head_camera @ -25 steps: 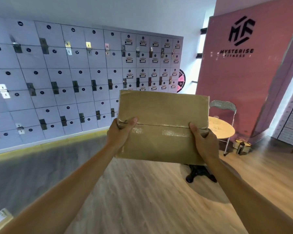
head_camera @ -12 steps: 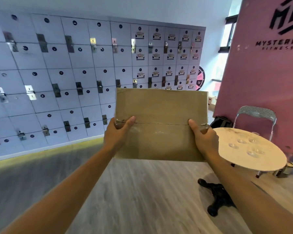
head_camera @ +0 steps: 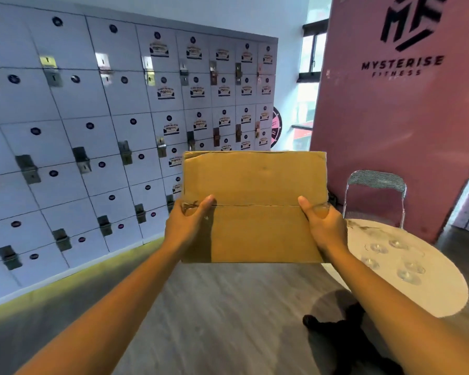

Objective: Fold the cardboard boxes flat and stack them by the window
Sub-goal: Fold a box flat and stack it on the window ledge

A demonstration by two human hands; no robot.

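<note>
A flattened brown cardboard box (head_camera: 255,185) is held upright in front of me at arm's length, its crease line running level across the middle. My left hand (head_camera: 187,226) grips its left edge, thumb on the near face at the crease. My right hand (head_camera: 324,226) grips the right edge the same way. The fingers of both hands are hidden behind the cardboard. A window (head_camera: 305,85) shows in the gap between the lockers and the pink wall, straight beyond the box.
A wall of white lockers (head_camera: 92,131) fills the left. A pink wall panel (head_camera: 398,131) stands on the right. A round white table (head_camera: 406,269) with a black base (head_camera: 333,331) and a folding metal chair (head_camera: 375,193) stand close on my right. Wooden floor (head_camera: 214,320) lies ahead.
I have walked forward with the box; lockers, table and pink wall have come nearer. The table now sits right beside my right arm. Both hands keep the same grip.
</note>
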